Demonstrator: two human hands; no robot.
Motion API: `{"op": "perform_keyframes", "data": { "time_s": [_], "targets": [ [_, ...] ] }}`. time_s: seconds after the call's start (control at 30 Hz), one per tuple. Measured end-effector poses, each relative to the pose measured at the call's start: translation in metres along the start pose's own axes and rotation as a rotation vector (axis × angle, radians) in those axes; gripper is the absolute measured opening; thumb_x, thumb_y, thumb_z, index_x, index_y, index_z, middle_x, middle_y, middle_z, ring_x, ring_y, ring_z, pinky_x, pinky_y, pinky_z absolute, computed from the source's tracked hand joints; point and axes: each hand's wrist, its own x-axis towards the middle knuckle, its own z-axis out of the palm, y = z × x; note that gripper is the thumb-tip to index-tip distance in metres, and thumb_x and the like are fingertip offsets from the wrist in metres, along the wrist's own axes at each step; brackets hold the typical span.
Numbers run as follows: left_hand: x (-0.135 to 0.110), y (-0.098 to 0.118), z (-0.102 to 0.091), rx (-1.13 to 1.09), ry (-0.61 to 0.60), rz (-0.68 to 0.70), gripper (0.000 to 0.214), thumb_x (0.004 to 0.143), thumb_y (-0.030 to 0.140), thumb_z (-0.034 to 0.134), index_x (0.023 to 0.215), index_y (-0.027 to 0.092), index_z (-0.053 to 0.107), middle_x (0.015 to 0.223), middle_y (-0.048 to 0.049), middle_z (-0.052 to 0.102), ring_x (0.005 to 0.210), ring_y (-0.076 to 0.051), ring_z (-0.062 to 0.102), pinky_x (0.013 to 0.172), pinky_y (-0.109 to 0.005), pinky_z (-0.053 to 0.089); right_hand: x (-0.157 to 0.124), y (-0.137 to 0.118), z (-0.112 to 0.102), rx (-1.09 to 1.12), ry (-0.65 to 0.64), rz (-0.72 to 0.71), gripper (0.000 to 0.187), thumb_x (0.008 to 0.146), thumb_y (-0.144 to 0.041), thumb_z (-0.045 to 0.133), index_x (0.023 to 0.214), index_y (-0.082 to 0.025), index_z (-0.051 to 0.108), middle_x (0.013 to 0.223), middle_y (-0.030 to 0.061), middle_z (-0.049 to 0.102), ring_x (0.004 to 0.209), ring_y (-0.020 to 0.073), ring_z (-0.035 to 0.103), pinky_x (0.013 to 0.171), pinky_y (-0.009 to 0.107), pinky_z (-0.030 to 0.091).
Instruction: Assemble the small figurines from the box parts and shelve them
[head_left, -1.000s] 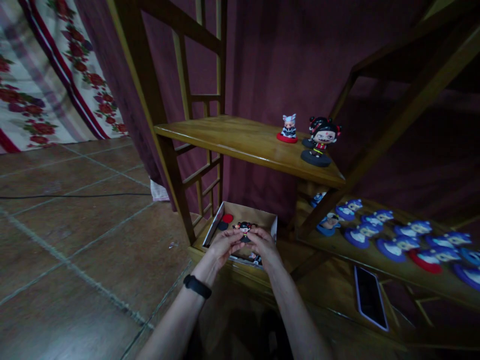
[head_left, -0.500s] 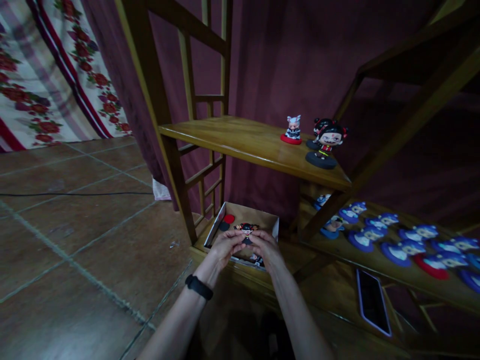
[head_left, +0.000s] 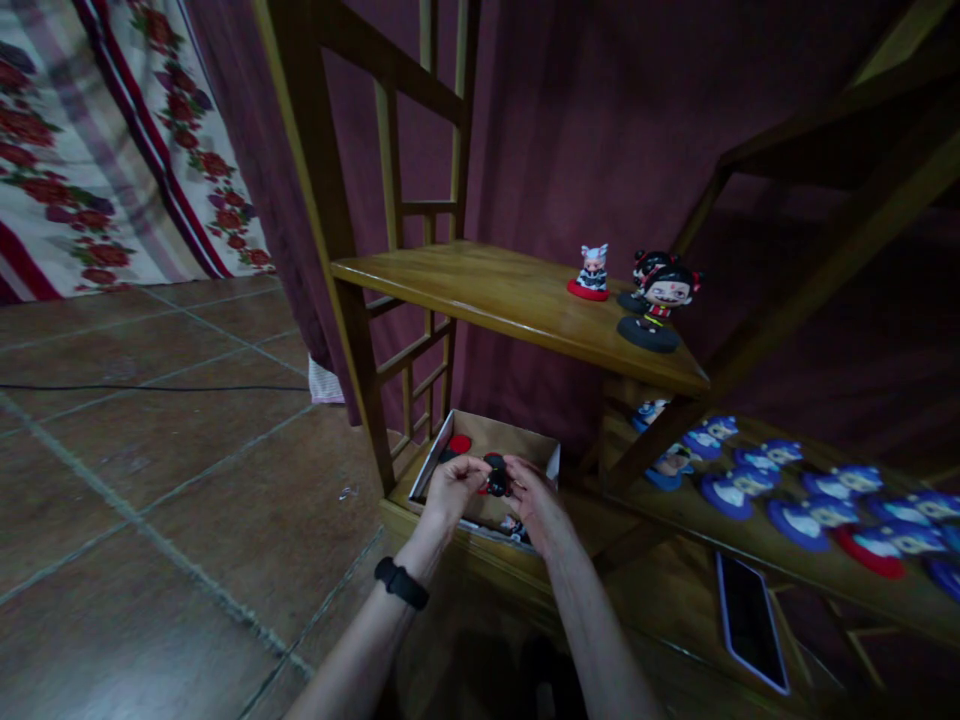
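Observation:
Between my fingertips, above a shallow cardboard box (head_left: 517, 437), is a small black-haired figurine (head_left: 496, 482), its dark hair towards me. My left hand (head_left: 452, 490) is closed in a pinch at its left side. From the right, the fingers of my right hand (head_left: 531, 492) grip the same figurine. Inside the box lie a red round base (head_left: 460, 443) and a dark round base (head_left: 448, 455). Another small figurine (head_left: 513, 527) lies near the box's front edge, partly hidden by my right hand.
On the wooden shelf (head_left: 465, 275) stand a white-haired figurine (head_left: 593, 270) on a red base and two black-haired figurines (head_left: 664, 295). Several blue-haired figurines (head_left: 739, 490) line a lower shelf at right. Below them lies a phone (head_left: 752, 622). A wooden post (head_left: 367, 400) rises left of the box.
The figurine in my hands has been turned: its face showed before, and now its dark hair does. My view has shifted slightly. Both hands stay over the box.

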Motion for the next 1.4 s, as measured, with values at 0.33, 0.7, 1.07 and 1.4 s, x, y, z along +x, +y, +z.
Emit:
{"op": "perform_keyframes", "data": {
  "time_s": [0.33,0.7,1.07,1.4],
  "targets": [
    [-0.003,0.002,0.007,0.082,-0.039,0.216,0.025,0.064,0.010,0.067,0.087,0.020,0.061,0.077,-0.0006,0.065,0.073,-0.013,0.060,0.069,-0.020,0.045,-0.010,-0.010,0.007,-0.005,-0.095,-0.094,0.043,0.057,-0.021,0.067,0.100,-0.024,0.062,0.106,0.0039,0.065,0.103,0.0197,0.057,0.089,0.032,0.043],
    [-0.004,0.005,0.007,0.060,-0.040,0.183,0.013,0.063,0.011,0.069,0.074,0.015,0.065,0.069,-0.0023,0.066,0.067,-0.013,0.060,0.065,-0.021,0.047,-0.008,-0.006,0.006,-0.004,-0.097,-0.100,0.044,0.056,-0.020,0.069,0.100,-0.024,0.063,0.104,0.0032,0.066,0.100,0.0186,0.058,0.089,0.032,0.043],
    [-0.001,-0.003,-0.004,-0.259,0.024,-0.203,0.016,0.064,0.012,0.070,0.079,0.012,0.065,0.081,-0.0055,0.067,0.063,-0.011,0.061,0.061,-0.022,0.052,-0.003,-0.001,-0.004,-0.134,-0.022,0.024,0.039,0.062,-0.040,0.068,0.095,-0.021,0.066,0.089,0.0034,0.068,0.074,0.0127,0.060,0.068,0.024,0.045],
    [-0.002,-0.001,-0.005,-0.276,-0.137,-0.228,0.026,0.060,0.013,0.075,0.085,0.012,0.067,0.086,-0.0068,0.068,0.074,-0.013,0.063,0.074,-0.025,0.051,0.007,0.010,-0.004,-0.237,0.006,-0.118,0.031,0.060,-0.033,0.070,0.087,-0.020,0.064,0.084,0.0009,0.065,0.071,0.0117,0.057,0.062,0.023,0.045]
  ]
}}
